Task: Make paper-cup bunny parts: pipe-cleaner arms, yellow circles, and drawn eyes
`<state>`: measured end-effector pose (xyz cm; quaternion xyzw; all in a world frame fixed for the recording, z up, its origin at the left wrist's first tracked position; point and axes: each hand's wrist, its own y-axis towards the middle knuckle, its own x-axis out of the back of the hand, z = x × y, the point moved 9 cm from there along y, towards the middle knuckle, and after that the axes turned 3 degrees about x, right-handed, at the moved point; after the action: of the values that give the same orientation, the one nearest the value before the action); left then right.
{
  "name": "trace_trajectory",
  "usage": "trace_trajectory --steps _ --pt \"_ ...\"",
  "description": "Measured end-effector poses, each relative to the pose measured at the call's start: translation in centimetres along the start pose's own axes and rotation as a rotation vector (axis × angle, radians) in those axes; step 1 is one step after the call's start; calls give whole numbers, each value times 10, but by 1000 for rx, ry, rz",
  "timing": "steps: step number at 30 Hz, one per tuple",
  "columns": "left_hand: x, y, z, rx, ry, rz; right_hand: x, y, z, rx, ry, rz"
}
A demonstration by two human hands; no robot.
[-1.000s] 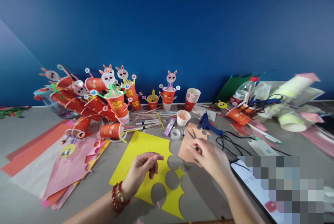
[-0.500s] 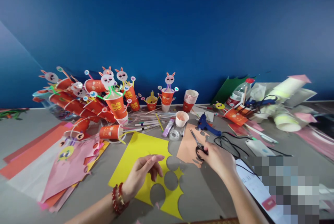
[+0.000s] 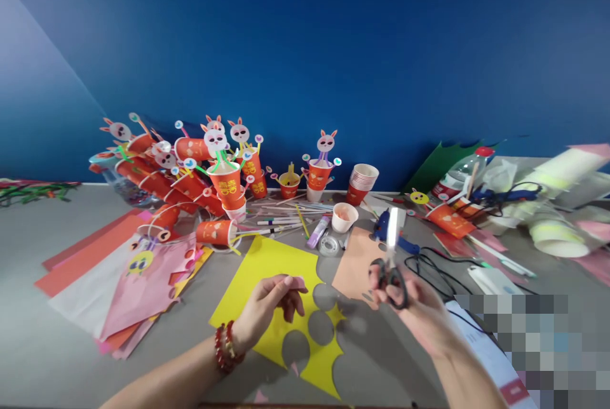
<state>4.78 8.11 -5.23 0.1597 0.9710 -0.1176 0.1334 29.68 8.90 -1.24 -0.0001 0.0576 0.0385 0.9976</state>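
Note:
My left hand (image 3: pixel 276 301), with red bead bracelets at the wrist, pinches a small pink piece of paper (image 3: pixel 298 282) between thumb and fingers. Below it lies a yellow sheet (image 3: pixel 252 269) with round holes cut out. My right hand (image 3: pixel 414 307) grips a pair of scissors (image 3: pixel 391 263) by the dark handles, blades pointing up and blurred. Behind the scissors a peach sheet (image 3: pixel 350 266) with a cut edge rests on the table. Small pink scraps (image 3: pixel 260 396) lie near the table's front edge.
Red paper cups with rabbit faces (image 3: pixel 226 183) crowd the back left. Pink and white sheets (image 3: pixel 138 282) lie at left. A white cup (image 3: pixel 344 217), tape roll (image 3: pixel 328 244), blue glue gun (image 3: pixel 384 228), black cable (image 3: pixel 429 263) and phone (image 3: pixel 476 326) lie centre to right.
My right hand has lifted the scissors off the peach sheet, and their blades have swung upright. My left hand keeps its pinch over the yellow sheet. The view has shifted slightly left.

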Motion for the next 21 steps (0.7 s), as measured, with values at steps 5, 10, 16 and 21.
trace_trajectory --steps 5,10,16,21 --pt "0 -1 -3 -30 18 -7 -92 11 -5 -95 -81 233" --pt "2 -1 -3 -39 70 -33 -128 26 -12 -67 -83 265" --pt "5 -2 -4 -67 92 -47 -131 31 -27 -57 -33 231" --pt "3 -4 -13 -174 58 -45 -124 29 -33 -21 24 119"
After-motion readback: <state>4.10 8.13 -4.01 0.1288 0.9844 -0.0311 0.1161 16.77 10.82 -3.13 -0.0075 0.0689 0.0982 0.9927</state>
